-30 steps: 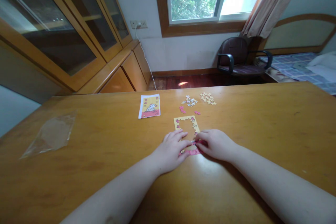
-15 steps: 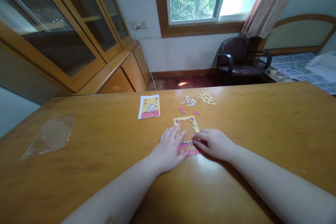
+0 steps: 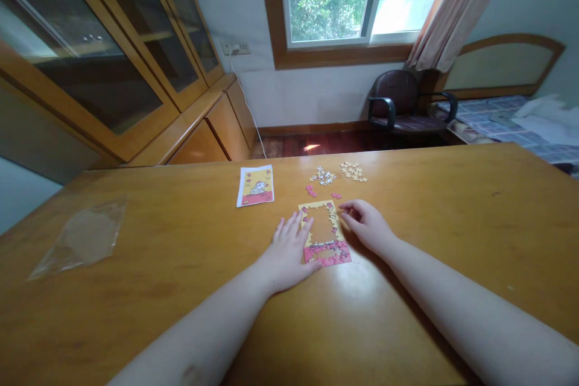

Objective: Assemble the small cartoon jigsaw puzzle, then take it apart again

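A jigsaw puzzle (image 3: pixel 341 253) lies flat on the table, its yellow border and pink lower part joined around two openings that show bare wood. My left hand (image 3: pixel 289 253) rests with fingers spread on the puzzle's left edge, the thumb by its lower corner. Just off the right edge, my right hand (image 3: pixel 367 223) hovers with thumb and forefinger slightly apart, and nothing shows between them. Beyond the puzzle are loose pink pieces (image 3: pixel 310 190), another small pink clump (image 3: pixel 336 196), a pile of white patterned pieces (image 3: pixel 324 177) and a pile of yellow pieces (image 3: pixel 353 172).
A printed picture card (image 3: pixel 256 186) with a white animal on yellow and pink lies left of the piles. On the table's left side is a clear plastic bag (image 3: pixel 84 235). Past the far edge stand an office chair (image 3: pixel 398 99) and a wooden cabinet (image 3: pixel 181 114).
My right hand has lifted off the puzzle's lower right and moved away from me, beside the upper right border. The pink band there is now uncovered. My left hand stays on the puzzle.
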Action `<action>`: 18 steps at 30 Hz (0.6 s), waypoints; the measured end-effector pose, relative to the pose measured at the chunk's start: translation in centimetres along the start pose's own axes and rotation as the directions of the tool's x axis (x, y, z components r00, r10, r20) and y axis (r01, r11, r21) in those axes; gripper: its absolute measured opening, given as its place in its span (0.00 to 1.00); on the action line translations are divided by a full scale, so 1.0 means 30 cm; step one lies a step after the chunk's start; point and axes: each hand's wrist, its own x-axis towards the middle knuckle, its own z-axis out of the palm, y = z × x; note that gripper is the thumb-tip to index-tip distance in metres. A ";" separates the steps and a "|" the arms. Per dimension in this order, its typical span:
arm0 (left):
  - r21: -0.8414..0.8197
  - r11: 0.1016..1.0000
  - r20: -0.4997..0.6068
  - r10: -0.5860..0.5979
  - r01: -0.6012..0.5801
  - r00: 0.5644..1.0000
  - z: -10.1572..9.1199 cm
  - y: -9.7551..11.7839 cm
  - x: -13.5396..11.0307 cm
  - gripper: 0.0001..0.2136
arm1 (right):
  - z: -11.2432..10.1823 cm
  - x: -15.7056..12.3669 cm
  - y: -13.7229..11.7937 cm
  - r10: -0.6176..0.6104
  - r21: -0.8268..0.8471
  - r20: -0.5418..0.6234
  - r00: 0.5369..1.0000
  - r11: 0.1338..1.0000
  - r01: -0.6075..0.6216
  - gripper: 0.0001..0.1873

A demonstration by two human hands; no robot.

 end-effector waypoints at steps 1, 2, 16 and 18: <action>0.003 1.000 0.001 0.009 -0.009 1.000 -0.001 0.000 0.001 0.41 | 0.003 -0.006 -0.006 -0.024 -0.030 -0.017 1.000 0.999 0.024 0.11; 0.005 1.000 0.007 0.015 -0.015 1.000 -0.002 0.001 0.002 0.41 | 0.005 -0.010 -0.015 -0.059 -0.062 -0.027 0.998 0.996 0.057 0.10; -0.012 1.000 0.022 -0.005 0.005 1.000 -0.005 0.012 0.009 0.41 | 0.103 0.268 -0.170 0.084 -0.550 0.124 0.989 0.835 -0.002 0.14; -0.021 1.000 0.022 -0.004 0.005 1.000 -0.005 0.013 0.009 0.42 | 0.125 0.286 -0.173 0.113 -0.553 0.128 0.985 0.833 -0.023 0.14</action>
